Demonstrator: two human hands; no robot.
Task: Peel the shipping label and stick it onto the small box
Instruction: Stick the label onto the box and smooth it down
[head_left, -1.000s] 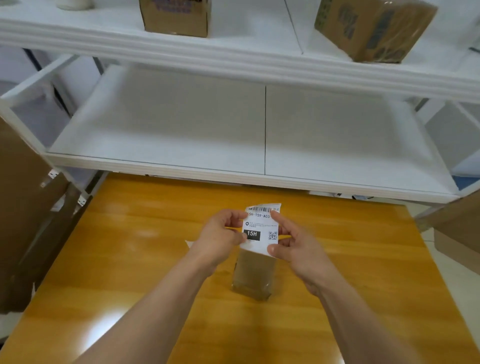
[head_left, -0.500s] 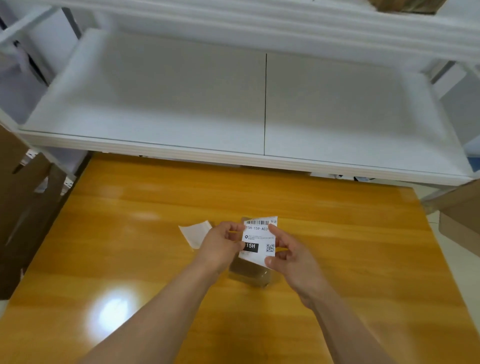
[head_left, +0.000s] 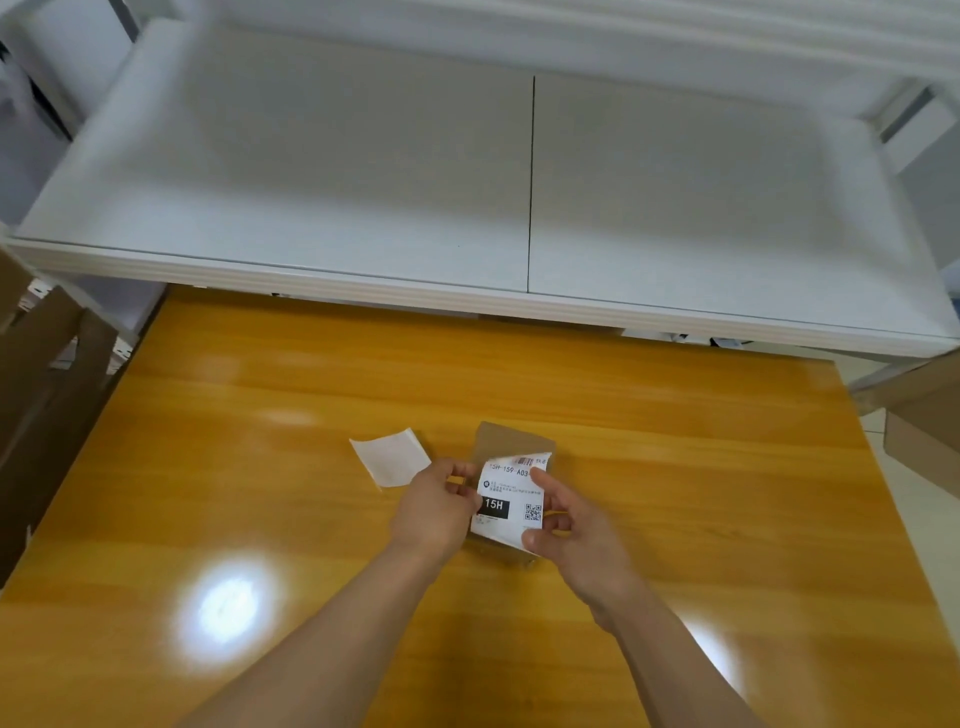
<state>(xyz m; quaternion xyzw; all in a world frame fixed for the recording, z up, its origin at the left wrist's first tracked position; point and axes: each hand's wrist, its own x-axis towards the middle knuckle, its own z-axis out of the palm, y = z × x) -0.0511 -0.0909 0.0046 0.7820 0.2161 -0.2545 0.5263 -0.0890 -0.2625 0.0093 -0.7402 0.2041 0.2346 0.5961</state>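
Note:
A small brown cardboard box lies flat on the orange wooden table. Over its near half I hold the white shipping label, printed with "15H", a barcode and a QR code. My left hand pinches the label's left edge. My right hand pinches its right edge, forefinger near the top corner. The label's top edge curls up slightly. I cannot tell whether the label touches the box.
A white backing sheet lies on the table just left of the box. A white shelf unit stands behind the table. Brown cardboard leans at the left, and more cardboard sits at the right edge.
Both hands have lowered the label from above the box down onto its near half. The view has tilted downward, so the upper shelf boxes are out of frame.

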